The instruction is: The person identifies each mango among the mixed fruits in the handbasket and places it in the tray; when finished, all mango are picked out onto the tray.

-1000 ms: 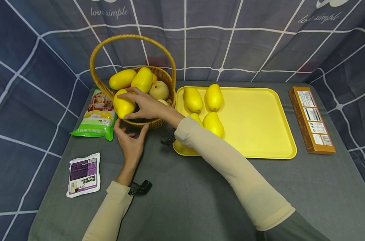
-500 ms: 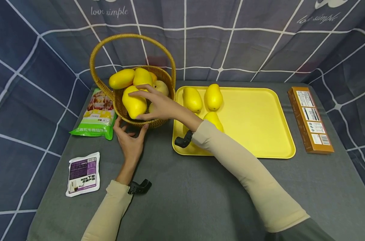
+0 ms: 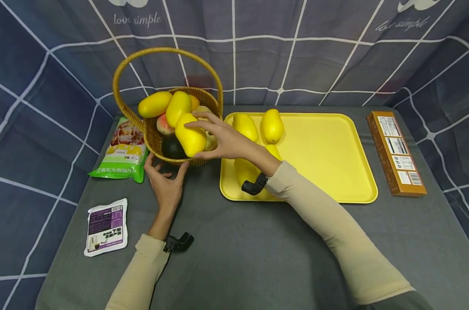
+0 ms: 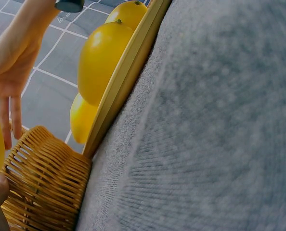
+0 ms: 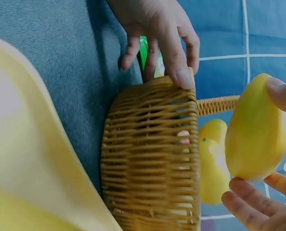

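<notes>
In the head view my right hand pinches a yellow mango between thumb and fingers, over the right part of the wicker basket. The right wrist view has this mango raised above the rim. My left hand touches the basket's front, fingers spread and thumb at the rim. Inside the basket are two more mangoes, a reddish peach, a dark oval fruit and pale round fruit partly hidden behind the held mango. Several mangoes lie on the yellow tray, some partly covered by my right arm.
Left of the basket lies a green food bag, with a white and purple pouch nearer the front. A brown box stands right of the tray. The tall handle arches over the basket, before a checked curtain.
My right hand has carried the mango from the basket's left side rightward across it, uncovering the peach and the dark fruit. The left hand has stayed at the basket's front.
</notes>
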Motion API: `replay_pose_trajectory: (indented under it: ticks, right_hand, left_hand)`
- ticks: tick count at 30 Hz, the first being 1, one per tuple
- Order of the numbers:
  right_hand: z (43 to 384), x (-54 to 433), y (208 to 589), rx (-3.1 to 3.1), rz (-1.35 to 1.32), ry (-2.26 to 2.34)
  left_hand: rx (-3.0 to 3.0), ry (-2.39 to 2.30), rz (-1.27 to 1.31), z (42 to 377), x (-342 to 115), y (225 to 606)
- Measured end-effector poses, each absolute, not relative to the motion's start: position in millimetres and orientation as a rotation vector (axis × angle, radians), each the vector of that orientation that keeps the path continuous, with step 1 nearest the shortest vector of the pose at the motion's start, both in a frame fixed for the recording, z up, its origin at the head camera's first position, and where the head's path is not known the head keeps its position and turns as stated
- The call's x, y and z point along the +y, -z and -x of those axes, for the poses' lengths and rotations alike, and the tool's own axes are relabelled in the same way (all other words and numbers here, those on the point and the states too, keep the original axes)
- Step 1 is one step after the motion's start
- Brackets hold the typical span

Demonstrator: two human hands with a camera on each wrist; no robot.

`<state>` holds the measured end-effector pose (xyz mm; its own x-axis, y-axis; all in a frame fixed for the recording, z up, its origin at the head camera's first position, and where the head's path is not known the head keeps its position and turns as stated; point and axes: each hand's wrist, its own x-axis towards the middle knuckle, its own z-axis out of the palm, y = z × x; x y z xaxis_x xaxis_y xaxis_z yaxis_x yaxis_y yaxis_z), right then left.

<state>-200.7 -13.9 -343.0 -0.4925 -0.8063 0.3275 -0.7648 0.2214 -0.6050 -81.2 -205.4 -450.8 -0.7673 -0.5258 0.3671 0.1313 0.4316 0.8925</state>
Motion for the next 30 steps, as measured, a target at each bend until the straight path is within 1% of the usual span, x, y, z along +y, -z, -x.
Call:
replay_pose_trajectory:
  ticks: [6,15,24,30]
  right_hand:
    - [198.3,11.1,343.0,2.46,1.519,1.192]
    - [193.1,56.5,351.4,2.553,1.496,1.244]
    - [188.4,109.3,367.3,2.675,1.446,1.269]
    - [190.2,139.6,373.8,2.731,1.358,1.298]
  left_hand:
    - [-2.052,1.369,-0.334,80.8,-202.2,446.0]
    - [-2.047,1.39,-0.314,70.1,-188.5,415.9]
    - [-2.044,1.408,-0.331,69.6,-187.4,416.5]
    - [-2.055,1.413,-0.351,69.5,-188.4,417.9]
